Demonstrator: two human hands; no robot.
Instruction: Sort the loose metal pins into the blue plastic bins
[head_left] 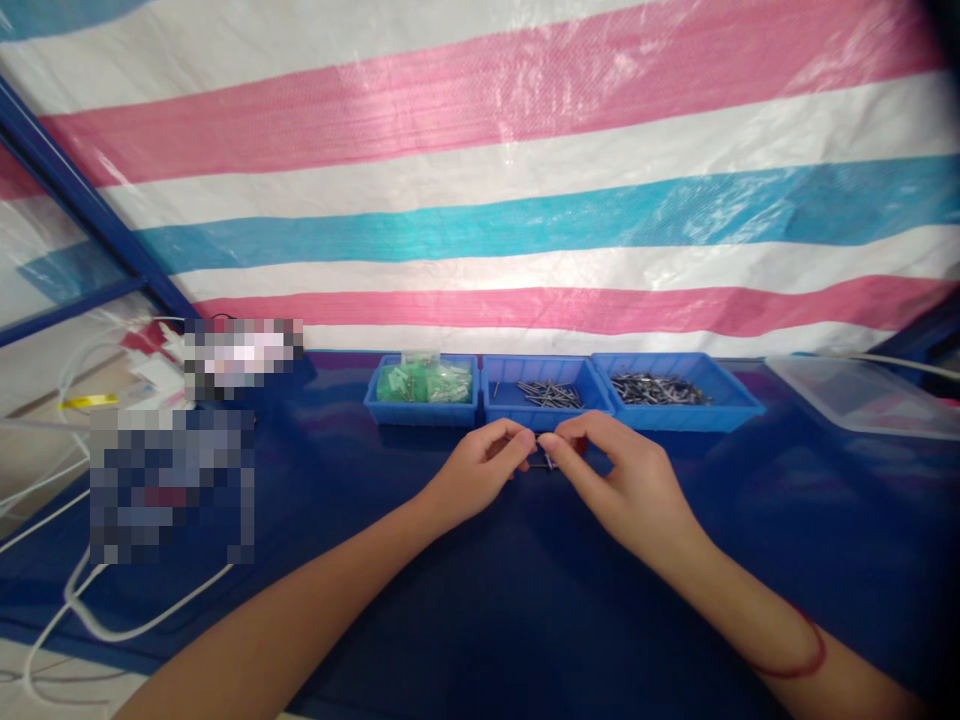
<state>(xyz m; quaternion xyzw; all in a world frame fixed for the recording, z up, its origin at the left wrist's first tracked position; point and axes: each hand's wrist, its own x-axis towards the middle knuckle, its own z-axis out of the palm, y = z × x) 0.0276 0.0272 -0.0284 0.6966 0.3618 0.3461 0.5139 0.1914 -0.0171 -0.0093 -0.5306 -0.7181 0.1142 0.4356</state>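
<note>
My left hand (pixel 491 458) and my right hand (pixel 611 470) meet just in front of the blue bins, each with thumb and finger pinched together. A thin metal screw (pixel 550 460) sticks out under the right fingertips. What the left fingertips hold is too small to make out. Right behind the hands, the middle blue bin (pixel 506 405) contains long thin screws (pixel 551 393). The right blue bin (pixel 720 415) has a dense pile of shorter dark metal fasteners (pixel 656 388). In the left blue bin (pixel 420 412) lie green and clear plastic bags (pixel 424 382) with small parts inside.
A dark blue table (pixel 480 620) lies under my arms. At its right back rests a clear plastic lid (pixel 847 400). White cables (pixel 112 635) loop over the left side, near blurred-out items. Behind the bins hangs a striped plastic sheet (pixel 480 230), with a blue metal frame (pixel 97 200) at left.
</note>
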